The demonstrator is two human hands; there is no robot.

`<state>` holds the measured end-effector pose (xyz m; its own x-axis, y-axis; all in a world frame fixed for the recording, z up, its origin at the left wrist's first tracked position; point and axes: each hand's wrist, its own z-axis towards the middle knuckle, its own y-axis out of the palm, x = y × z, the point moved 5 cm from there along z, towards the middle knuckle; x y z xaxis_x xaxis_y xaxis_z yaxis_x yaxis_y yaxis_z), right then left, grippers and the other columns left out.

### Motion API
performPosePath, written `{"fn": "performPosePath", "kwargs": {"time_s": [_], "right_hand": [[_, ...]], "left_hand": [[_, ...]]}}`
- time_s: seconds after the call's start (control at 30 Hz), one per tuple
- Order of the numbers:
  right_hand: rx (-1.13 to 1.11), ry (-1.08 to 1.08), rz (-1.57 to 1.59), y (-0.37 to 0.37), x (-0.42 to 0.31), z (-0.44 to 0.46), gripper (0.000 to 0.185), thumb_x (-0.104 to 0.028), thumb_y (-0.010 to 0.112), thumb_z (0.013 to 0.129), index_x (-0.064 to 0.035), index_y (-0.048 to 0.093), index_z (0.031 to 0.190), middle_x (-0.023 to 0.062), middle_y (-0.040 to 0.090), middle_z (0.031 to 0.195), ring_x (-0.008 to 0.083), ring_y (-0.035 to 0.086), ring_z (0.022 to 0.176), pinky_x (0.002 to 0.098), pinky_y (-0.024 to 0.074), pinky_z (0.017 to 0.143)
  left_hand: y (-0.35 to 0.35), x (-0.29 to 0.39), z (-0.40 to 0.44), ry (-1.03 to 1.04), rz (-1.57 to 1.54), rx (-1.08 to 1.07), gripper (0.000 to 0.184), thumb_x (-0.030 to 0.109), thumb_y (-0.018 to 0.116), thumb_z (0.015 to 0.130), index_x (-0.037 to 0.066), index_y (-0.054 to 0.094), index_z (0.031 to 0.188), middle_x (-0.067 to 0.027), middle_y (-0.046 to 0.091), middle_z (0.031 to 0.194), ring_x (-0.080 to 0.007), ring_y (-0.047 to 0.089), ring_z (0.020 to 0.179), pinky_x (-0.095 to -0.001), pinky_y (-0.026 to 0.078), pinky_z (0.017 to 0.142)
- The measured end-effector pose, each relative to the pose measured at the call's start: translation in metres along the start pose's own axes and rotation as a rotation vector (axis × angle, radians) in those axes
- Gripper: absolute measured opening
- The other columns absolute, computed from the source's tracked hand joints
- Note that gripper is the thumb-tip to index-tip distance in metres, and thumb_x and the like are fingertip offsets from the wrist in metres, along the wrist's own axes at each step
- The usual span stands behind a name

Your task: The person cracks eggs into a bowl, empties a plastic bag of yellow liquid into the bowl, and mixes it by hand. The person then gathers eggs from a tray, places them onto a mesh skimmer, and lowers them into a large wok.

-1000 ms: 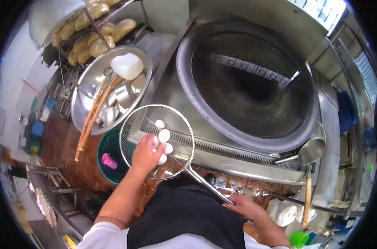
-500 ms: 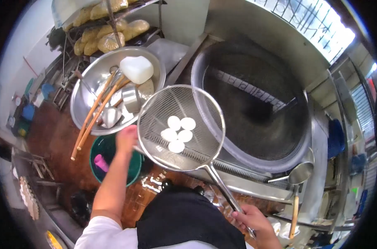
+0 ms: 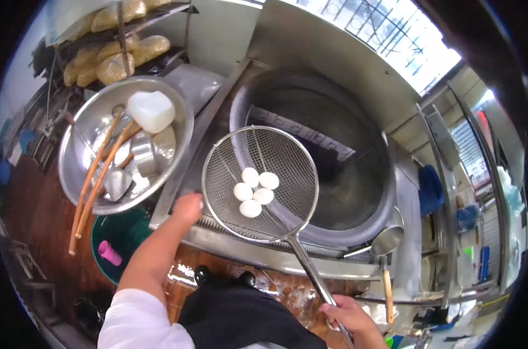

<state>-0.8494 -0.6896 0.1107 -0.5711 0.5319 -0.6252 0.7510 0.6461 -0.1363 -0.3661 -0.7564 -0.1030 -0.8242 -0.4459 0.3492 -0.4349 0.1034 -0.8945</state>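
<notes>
A round wire-mesh strainer (image 3: 229, 157) with a long metal handle is held up over the stove edge, overlapping the near left rim of a large dark wok (image 3: 357, 218). Several white eggs (image 3: 250, 208) lie together in its mesh. My right hand (image 3: 348, 315) is wrapped round the handle at the bottom right. Just outside the strainer's left rim is my left hand (image 3: 187, 208), its fingers closed; a small pale bit shows at the fingertips, too little to make out.
On the left, a steel bowl (image 3: 185, 119) holds a white container (image 3: 151, 111), wooden-handled tools (image 3: 104, 174) and a metal pot. Below it stands a green tub (image 3: 101, 224) with a pink cup (image 3: 109, 253). A ladle (image 3: 387, 241) lies right of the wok.
My left hand has come out of the strainer and off the eggs, to its left side. The strainer has risen from near the bowl and tub to over the stove and wok rim.
</notes>
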Motion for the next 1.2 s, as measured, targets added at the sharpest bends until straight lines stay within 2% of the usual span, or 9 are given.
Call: {"fn": "performPosePath", "kwargs": {"time_s": [0.07, 0.23, 0.3, 0.33, 0.37, 0.47, 0.83, 1.1, 1.2], "right_hand": [[0.022, 0.028, 0.018, 0.002, 0.002, 0.002, 0.030, -0.030, 0.067, 0.093, -0.0064, 0.056, 0.078, -0.0026, 0.052, 0.061, 0.0073, 0.051, 0.050, 0.0225, 0.0404, 0.046], [0.037, 0.065, 0.019, 0.004, 0.004, 0.012, 0.031, -0.032, 0.069, 0.091, -0.0082, 0.056, 0.077, -0.0037, 0.052, 0.061, 0.0066, 0.050, 0.049, 0.0219, 0.0401, 0.045], [0.013, 0.024, 0.017, 0.003, 0.008, 0.020, 0.030, -0.032, 0.069, 0.091, -0.0085, 0.056, 0.078, -0.0039, 0.051, 0.061, 0.0064, 0.050, 0.049, 0.0216, 0.0400, 0.045], [0.019, 0.052, 0.031, 0.004, 0.009, 0.022, 0.028, -0.030, 0.068, 0.092, -0.0086, 0.056, 0.079, -0.0042, 0.051, 0.061, 0.0060, 0.050, 0.049, 0.0211, 0.0395, 0.045], [0.008, 0.054, 0.040, 0.006, 0.008, 0.025, 0.028, -0.030, 0.068, 0.092, -0.0086, 0.056, 0.079, -0.0042, 0.051, 0.061, 0.0059, 0.049, 0.049, 0.0211, 0.0392, 0.045], [-0.052, 0.048, 0.092, 0.010, 0.017, 0.030, 0.027, -0.030, 0.068, 0.092, -0.0088, 0.057, 0.080, -0.0042, 0.050, 0.061, 0.0055, 0.048, 0.049, 0.0211, 0.0378, 0.045], [-0.057, -0.013, -0.001, 0.002, 0.019, 0.016, 0.032, -0.036, 0.071, 0.089, -0.0081, 0.058, 0.081, -0.0036, 0.053, 0.062, 0.0060, 0.051, 0.048, 0.0220, 0.0385, 0.044], [0.032, -0.033, 0.046, -0.018, 0.014, 0.015, 0.028, -0.032, 0.071, 0.089, -0.0073, 0.059, 0.082, -0.0036, 0.052, 0.060, 0.0059, 0.049, 0.047, 0.0218, 0.0385, 0.044], [0.065, -0.014, 0.048, -0.027, -0.004, 0.017, 0.019, -0.025, 0.069, 0.090, -0.0076, 0.061, 0.088, -0.0040, 0.052, 0.062, 0.0064, 0.048, 0.047, 0.0222, 0.0390, 0.045]], "left_hand": [[-0.031, 0.003, -0.037, 0.099, -0.143, 0.246, 0.027, 0.022, 0.066, 0.083, 0.007, 0.066, 0.105, -0.0191, 0.063, 0.110, -0.0397, 0.062, 0.100, -0.0468, 0.050, 0.089], [-0.101, 0.016, -0.124, -0.016, -0.947, 0.528, 0.033, 0.005, 0.073, 0.077, 0.004, 0.058, 0.106, -0.0069, 0.062, 0.103, -0.0179, 0.063, 0.091, -0.0309, 0.051, 0.082], [-0.140, 0.059, -0.133, 0.156, -0.863, 0.546, 0.040, 0.000, 0.075, 0.074, 0.005, 0.055, 0.108, -0.0035, 0.059, 0.101, -0.0105, 0.059, 0.091, -0.0262, 0.050, 0.081], [-0.143, 0.083, -0.126, 0.297, -1.042, 0.502, 0.042, 0.006, 0.080, 0.072, 0.006, 0.058, 0.107, -0.0077, 0.064, 0.102, -0.0186, 0.064, 0.091, -0.0306, 0.052, 0.079], [-0.147, 0.105, -0.120, 0.401, -0.754, 0.504, 0.040, 0.006, 0.079, 0.073, 0.006, 0.057, 0.106, -0.0044, 0.061, 0.100, -0.0143, 0.062, 0.090, -0.0278, 0.051, 0.078], [-0.142, 0.178, -0.106, 0.626, -0.351, 0.434, 0.038, 0.021, 0.078, 0.074, 0.007, 0.060, 0.105, -0.0119, 0.065, 0.100, -0.0272, 0.064, 0.096, -0.0402, 0.051, 0.084], [-0.098, 0.256, -0.063, 0.906, 0.261, 0.367, 0.009, 0.013, 0.058, 0.079, 0.008, 0.063, 0.084, -0.0091, 0.064, 0.083, -0.0258, 0.065, 0.085, -0.0390, 0.052, 0.073], [-0.156, 0.265, -0.075, 0.850, -0.339, 0.524, 0.057, 0.024, 0.078, 0.071, 0.004, 0.057, 0.120, -0.0185, 0.061, 0.116, -0.0319, 0.059, 0.109, -0.0425, 0.049, 0.090], [-0.166, 0.220, -0.091, 0.630, -0.611, 0.511, 0.055, 0.026, 0.075, 0.081, 0.004, 0.055, 0.127, -0.0161, 0.061, 0.121, -0.0249, 0.060, 0.112, -0.0362, 0.048, 0.094]]}}
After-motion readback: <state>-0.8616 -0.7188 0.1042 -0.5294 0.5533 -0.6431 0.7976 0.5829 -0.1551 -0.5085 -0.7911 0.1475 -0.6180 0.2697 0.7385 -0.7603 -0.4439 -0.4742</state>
